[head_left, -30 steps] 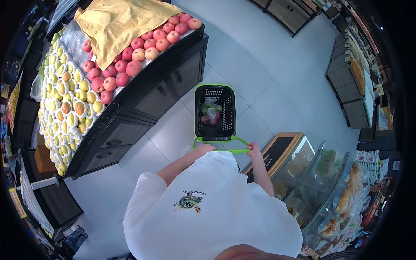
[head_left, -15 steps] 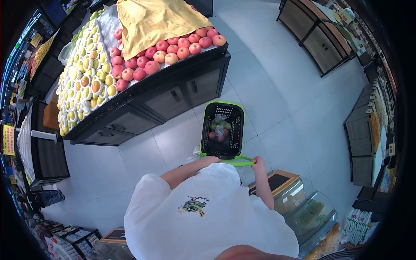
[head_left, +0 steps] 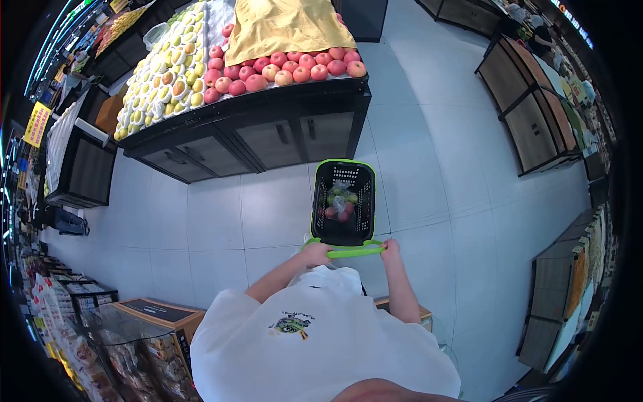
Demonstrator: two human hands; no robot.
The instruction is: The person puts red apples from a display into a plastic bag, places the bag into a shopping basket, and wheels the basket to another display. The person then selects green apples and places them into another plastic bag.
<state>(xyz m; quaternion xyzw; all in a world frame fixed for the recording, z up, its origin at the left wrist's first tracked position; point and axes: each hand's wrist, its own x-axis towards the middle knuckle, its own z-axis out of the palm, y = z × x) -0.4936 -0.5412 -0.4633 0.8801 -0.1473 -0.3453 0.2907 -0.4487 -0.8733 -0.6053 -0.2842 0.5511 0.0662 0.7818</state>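
Observation:
In front of my body is a black shopping basket [head_left: 323,224] with a green rim and a green handle [head_left: 355,253]. My left hand [head_left: 317,254] is closed round the left end of the handle. Its right end is gripped by my right hand [head_left: 390,250]. Clear plastic bags of fruit lie in the basket: red fruit [head_left: 340,213] nearer me and green fruit [head_left: 349,198] behind it. What is under the basket cannot be seen.
A dark fruit stand [head_left: 268,137] ahead carries red apples [head_left: 301,72], netted yellow-green fruit [head_left: 175,67] and a yellow cloth [head_left: 284,27]. Wooden display units [head_left: 536,114] line the right. A glass-sided case [head_left: 147,342] stands at left behind me; people are far right.
The view has turned: the fruit stand now sits squarer and farther up, and the display units on the right have shifted. Both hands still hold the basket handle.

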